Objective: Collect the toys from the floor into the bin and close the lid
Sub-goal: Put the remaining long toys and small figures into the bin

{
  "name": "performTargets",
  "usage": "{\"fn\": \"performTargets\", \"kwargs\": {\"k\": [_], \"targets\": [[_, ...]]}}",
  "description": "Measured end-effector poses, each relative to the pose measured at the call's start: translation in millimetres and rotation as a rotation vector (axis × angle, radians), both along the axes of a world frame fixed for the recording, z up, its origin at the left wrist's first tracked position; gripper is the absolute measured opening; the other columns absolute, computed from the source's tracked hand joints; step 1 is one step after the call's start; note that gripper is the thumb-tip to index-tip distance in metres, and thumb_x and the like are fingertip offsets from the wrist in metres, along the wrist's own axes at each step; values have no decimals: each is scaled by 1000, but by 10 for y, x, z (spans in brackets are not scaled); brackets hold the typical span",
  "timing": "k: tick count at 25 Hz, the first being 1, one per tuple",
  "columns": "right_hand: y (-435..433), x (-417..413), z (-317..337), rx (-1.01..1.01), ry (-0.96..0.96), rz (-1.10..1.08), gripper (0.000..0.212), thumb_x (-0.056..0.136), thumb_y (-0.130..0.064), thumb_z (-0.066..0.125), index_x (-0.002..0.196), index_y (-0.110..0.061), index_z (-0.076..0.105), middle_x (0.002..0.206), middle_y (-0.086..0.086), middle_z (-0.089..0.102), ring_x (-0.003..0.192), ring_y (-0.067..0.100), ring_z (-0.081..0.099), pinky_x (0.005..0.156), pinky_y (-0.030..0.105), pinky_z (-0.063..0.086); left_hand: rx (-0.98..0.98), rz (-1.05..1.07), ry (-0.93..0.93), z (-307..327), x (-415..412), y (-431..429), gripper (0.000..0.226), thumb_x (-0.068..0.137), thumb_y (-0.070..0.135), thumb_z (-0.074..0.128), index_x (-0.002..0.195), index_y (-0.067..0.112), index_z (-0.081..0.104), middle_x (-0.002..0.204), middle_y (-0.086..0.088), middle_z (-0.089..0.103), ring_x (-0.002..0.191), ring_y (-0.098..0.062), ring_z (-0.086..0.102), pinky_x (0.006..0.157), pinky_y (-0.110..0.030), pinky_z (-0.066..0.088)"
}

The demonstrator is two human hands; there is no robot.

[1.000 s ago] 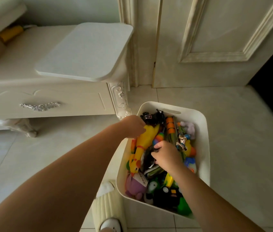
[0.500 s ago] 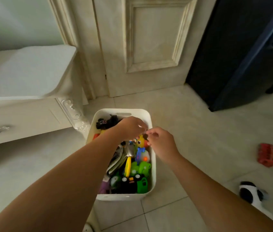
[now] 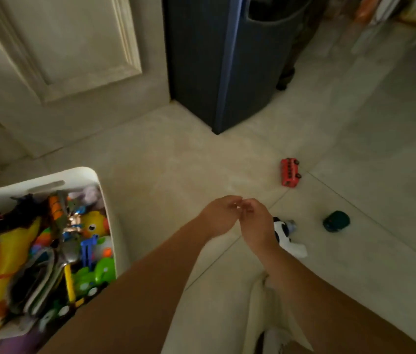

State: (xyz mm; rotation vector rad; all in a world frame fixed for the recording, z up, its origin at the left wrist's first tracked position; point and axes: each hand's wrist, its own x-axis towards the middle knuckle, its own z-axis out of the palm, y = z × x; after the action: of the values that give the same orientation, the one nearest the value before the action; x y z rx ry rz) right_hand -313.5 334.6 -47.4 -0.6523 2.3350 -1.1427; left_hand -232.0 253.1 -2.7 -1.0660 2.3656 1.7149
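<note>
Left hand and right hand hover loosely curled and empty, fingertips nearly touching, probably going for the black-and-white toy right beside them, with the red toy bus and dark green toy farther out and the packed, lidless white bin off left.

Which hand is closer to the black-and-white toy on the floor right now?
Right. The right hand is directly beside the black-and-white toy, overlapping its left edge in view; height above it is unclear. The left hand sits further left, on the right hand's far side.
</note>
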Motion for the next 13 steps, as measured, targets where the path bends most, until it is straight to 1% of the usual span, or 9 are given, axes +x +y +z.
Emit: {"fn": "performTargets", "kwargs": {"k": [2,3,4,5,7,8,10,11,13], "targets": [[166,-329,-231,109,115,-46,31,91,-10,55,121,-13,59,120,8,59,104,21,57,90,29,44,62,-58,-23,-190,-323,138,44,97,18,48,141,19,46,144,-3,48,131,-18,46,108,-26,34],[240,-493,-383,205,155,-79,39,90,-11,58,128,-15,56,125,11,55,112,24,54,96,31,42,100,-69,-45,-288,-448,181,44,97,20,48,142,22,45,144,-3,47,130,-18,46,105,-25,35],[306,-641,-506,311,159,-122,49,88,-15,62,136,-16,49,130,13,52,119,28,50,102,34,38,132,-72,-68,-398,-543,209,45,97,21,48,142,23,45,145,-3,47,130,-18,46,103,-24,35],[376,-777,-645,413,124,-162,60,87,-20,64,142,-18,41,135,15,47,126,31,45,107,37,34,159,-74,-90,-522,-630,231,45,97,22,48,142,25,44,145,-3,47,130,-18,46,103,-25,36],[496,-965,-882,585,48,-170,79,85,-29,67,150,-21,23,144,17,38,133,35,38,112,43,31,194,-64,-119,-738,-715,248,44,97,22,48,140,26,46,144,-3,48,129,-19,48,105,-29,40],[534,-1031,-1010,646,20,-150,85,84,-32,68,152,-22,17,145,18,38,133,35,38,112,45,33,212,-52,-128,-831,-744,246,43,97,21,49,139,26,47,143,-3,49,127,-19,50,102,-29,41],[562,-1067,-1210,720,-11,-105,93,82,-35,71,152,-25,10,138,20,43,127,37,46,106,48,39,247,-25,-143,-997,-767,222,41,96,20,50,137,26,50,141,-4,51,124,-20,53,98,-28,42],[564,-1064,-1285,743,-7,-91,92,81,-35,71,151,-26,11,134,20,47,123,37,49,103,49,42,255,-17,-155,-1065,-767,197,41,96,19,50,136,26,51,141,-4,52,123,-20,53,99,-29,42],[564,-1064,-1352,737,29,-102,86,80,-33,72,146,-25,19,128,17,52,118,36,54,97,49,46,266,-5,-188,-1174,-747,157,42,95,17,51,136,25,51,139,-5,53,124,-22,53,99,-29,42]]}}
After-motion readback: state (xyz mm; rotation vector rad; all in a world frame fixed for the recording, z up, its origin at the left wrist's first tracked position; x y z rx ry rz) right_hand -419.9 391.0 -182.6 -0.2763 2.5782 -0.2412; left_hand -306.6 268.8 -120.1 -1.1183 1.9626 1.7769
